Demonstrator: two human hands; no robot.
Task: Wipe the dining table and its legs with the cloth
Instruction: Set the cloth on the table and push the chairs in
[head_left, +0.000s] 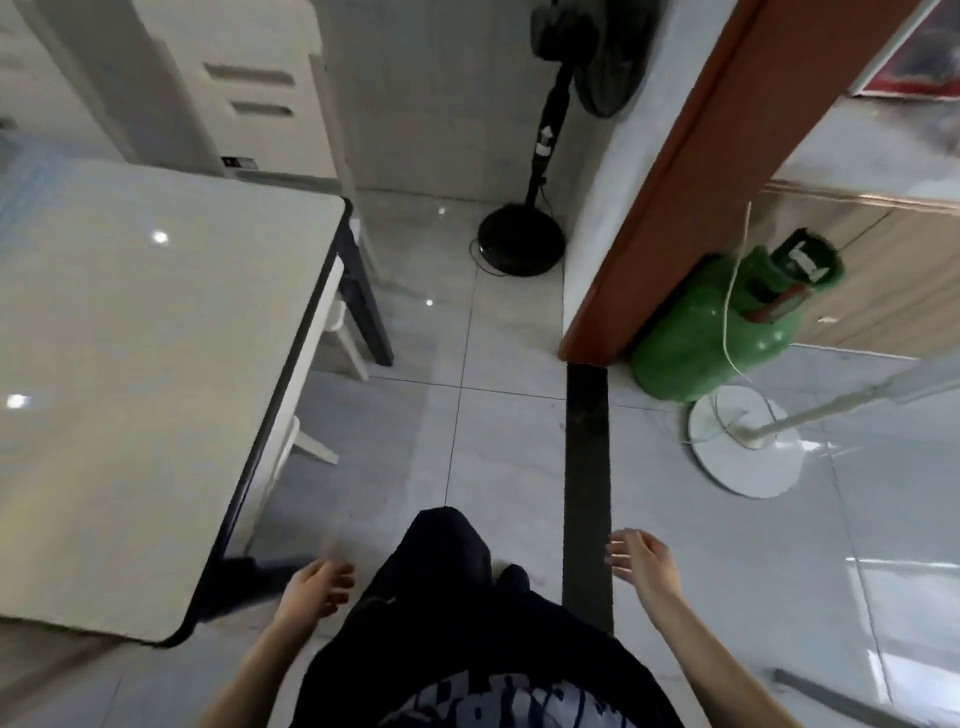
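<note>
Standing right of the dining table (156, 364), the person hangs both hands loose and empty: left hand (317, 590) half-curled, right hand (641, 558) spread. Table's left side is cut off; no cloth shows.

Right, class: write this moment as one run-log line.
left hand: empty, loosely curled | right hand: empty, open | cloth: not visible | dining table: untouched, person standing beside it
</note>
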